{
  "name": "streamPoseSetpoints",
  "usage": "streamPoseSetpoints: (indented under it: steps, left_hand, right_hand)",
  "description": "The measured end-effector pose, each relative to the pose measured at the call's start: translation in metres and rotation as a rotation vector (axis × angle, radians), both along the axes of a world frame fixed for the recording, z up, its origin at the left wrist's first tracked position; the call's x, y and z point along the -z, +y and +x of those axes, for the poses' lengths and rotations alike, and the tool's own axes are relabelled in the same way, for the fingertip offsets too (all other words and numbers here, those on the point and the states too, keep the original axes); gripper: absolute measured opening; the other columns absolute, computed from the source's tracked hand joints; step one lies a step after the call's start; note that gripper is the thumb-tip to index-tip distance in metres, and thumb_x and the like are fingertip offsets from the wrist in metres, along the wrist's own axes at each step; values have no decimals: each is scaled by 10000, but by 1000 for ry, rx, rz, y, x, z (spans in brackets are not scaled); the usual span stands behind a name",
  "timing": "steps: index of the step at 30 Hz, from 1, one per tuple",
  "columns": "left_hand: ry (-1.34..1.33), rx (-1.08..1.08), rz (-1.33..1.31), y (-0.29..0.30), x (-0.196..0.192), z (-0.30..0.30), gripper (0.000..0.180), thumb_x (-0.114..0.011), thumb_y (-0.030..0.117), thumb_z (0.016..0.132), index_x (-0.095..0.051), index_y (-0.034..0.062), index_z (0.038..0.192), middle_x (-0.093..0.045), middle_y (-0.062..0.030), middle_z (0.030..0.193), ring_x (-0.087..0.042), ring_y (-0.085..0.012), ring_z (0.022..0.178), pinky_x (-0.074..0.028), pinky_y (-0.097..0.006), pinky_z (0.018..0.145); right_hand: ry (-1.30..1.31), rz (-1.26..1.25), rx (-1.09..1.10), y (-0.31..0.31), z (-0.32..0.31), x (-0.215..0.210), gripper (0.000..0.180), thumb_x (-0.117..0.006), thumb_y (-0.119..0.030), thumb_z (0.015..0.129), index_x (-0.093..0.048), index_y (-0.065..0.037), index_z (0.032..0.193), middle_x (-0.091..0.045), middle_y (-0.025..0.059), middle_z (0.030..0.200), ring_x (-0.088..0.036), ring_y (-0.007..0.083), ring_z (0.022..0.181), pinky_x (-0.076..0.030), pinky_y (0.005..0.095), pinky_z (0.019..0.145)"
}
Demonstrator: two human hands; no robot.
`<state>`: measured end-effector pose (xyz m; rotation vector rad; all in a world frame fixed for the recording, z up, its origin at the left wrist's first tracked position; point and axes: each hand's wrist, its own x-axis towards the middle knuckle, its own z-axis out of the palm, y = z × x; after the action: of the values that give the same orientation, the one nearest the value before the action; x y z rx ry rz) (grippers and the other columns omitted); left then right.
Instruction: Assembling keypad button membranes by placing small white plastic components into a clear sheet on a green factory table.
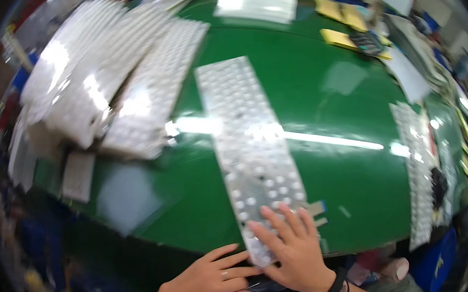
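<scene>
A long, thin translucent sheet (252,131) covered with rows of white round domes lies slantwise on the green table, its near end at the edge in front of me. Two short pale ribbon tails (316,209) with blue tips stick out from its right side. My right hand (297,252) rests flat on the near end, fingers stretched forward over the domes. Just left of that end, below the table edge, my left hand (211,280) has its fingers apart. Its fingertips reach the sheet's near corner; whether they press on it I cannot tell.
Tall stacks of similar domed sheets (148,91) stand at the left. Another strip of them (414,170) lies along the right edge, beside plastic bags. Yellow pieces (342,39) and a dark bundle (366,43) sit at the far right. Pale sheets (257,0) lie opposite me.
</scene>
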<state>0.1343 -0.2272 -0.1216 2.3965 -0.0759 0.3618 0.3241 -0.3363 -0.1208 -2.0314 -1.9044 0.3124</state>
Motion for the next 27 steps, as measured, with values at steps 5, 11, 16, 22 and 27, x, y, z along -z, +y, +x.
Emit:
streamPoseSetpoints:
  steps: [5, 11, 16, 22, 27]
  left_hand:
    - [-4, -163, -81, 10, -17, -34, 160, -732, 149, 770, -600, 58, 774, -707, -103, 1007, -657, -301, 1022, -469, -449, 883]
    - [-38, -191, -133, 18, -11, -20, 144, -705, 111, 774, -580, 38, 768, -707, -121, 984, -663, -317, 953, -478, -449, 844]
    - [-33, -144, -127, 23, -13, -14, 131, -699, 96, 774, -586, 30, 770, -706, -130, 961, -662, -333, 932, -482, -448, 828]
    - [-80, -216, -159, 25, -8, -22, 126, -696, 97, 785, -595, 22, 783, -702, -144, 950, -656, -340, 897, -481, -434, 822]
    - [-77, -218, -159, 23, -8, -11, 111, -673, 94, 807, -595, 16, 789, -693, -154, 941, -631, -328, 835, -479, -414, 782]
  right_hand:
    - [14, -8, 35, -17, 15, 0, 767, -599, -644, 816, -453, -172, 1403, -336, 96, 1523, -249, 337, 1428, -117, 573, 1124]
    - [-94, 22, 269, -77, 46, 10, 638, -640, -547, 828, -512, -185, 1337, -381, 80, 1495, -284, 316, 1416, -138, 566, 1122]
    - [-36, -16, 339, -116, 67, -12, 634, -682, -518, 796, -544, -148, 1292, -419, 110, 1460, -312, 335, 1398, -159, 552, 1126]
    - [949, 566, 1226, -161, 51, 39, 300, -645, -352, 923, -475, -107, 886, -422, -32, 728, -479, 83, 634, -432, 243, 577]
    - [1550, 432, 1224, -138, 52, 45, 339, -539, -435, 968, -593, -119, 1079, -631, -28, 860, -552, 88, 653, -451, 246, 537]
